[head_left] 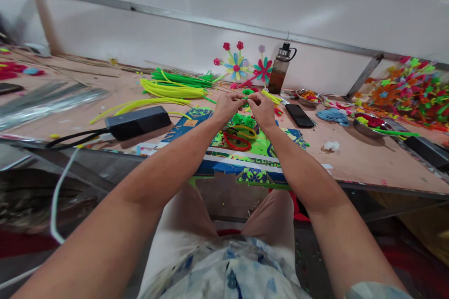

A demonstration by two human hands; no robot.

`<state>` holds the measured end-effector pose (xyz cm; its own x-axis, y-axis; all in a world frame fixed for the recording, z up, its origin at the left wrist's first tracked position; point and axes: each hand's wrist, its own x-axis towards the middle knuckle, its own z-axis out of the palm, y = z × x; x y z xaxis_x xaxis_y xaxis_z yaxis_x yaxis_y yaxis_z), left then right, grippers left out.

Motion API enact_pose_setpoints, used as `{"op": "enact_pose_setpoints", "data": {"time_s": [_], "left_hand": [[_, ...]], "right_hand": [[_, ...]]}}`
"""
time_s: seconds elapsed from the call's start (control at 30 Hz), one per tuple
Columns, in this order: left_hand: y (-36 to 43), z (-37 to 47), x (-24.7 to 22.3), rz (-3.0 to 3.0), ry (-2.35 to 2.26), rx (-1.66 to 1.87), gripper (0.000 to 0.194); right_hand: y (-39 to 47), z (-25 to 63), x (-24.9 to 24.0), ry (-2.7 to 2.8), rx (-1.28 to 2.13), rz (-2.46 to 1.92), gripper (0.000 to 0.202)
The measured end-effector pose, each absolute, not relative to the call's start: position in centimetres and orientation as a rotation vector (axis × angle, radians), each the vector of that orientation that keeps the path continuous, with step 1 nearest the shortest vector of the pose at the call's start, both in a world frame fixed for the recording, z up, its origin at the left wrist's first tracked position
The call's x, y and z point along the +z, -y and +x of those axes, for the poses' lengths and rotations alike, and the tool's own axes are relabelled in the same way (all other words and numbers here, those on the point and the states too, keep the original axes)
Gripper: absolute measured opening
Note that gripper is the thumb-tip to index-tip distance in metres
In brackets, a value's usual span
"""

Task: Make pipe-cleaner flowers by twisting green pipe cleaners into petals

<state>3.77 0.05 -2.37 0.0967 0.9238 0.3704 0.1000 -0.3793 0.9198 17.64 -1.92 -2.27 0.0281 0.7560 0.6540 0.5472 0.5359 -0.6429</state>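
Observation:
My left hand (228,105) and my right hand (261,106) meet over the middle of the table, fingertips pinched together on a small green fuzzy piece (247,92). Its exact shape is partly hidden by the fingers. Below the hands, green fuzzy pieces (242,120) lie on a blue and green patterned board (259,147). Scissors with red and yellow handles (237,141) rest there too. Yellow-green fuzzy stems (171,89) and green stems (182,77) are bundled left of my hands.
A bottle (278,72) stands behind my right hand, beside fuzzy flowers (235,66). Rightward are a phone (299,116), metal bowls (308,97), a blue cloth (333,116) and a colourful flower pile (407,91). A black case (138,123) sits left, near the front edge.

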Motion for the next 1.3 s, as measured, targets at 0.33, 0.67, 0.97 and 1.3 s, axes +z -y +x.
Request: {"op": "enact_pose_setpoints", "data": {"time_s": [0.33, 0.67, 0.97, 1.3], "left_hand": [[0.7, 4.5, -2.2, 1.535, -1.038, 1.393, 0.012], [0.2, 4.2, -2.5, 1.563, -0.988, 1.387, 0.012], [0.5, 4.3, -2.0, 1.592, -1.060, 1.375, 0.014], [0.6, 4.3, -2.1, 1.495, -1.005, 1.414, 0.012]], "right_hand": [[1.6, 17.4, -2.6, 1.482, 0.383, -1.154, 0.011], [1.9, 17.6, -2.1, 1.620, 0.186, -1.138, 0.007], [1.6, 17.5, -2.6, 1.607, 0.185, -1.188, 0.006], [1.6, 17.5, -2.3, 1.479, 0.322, -1.174, 0.008]]}}
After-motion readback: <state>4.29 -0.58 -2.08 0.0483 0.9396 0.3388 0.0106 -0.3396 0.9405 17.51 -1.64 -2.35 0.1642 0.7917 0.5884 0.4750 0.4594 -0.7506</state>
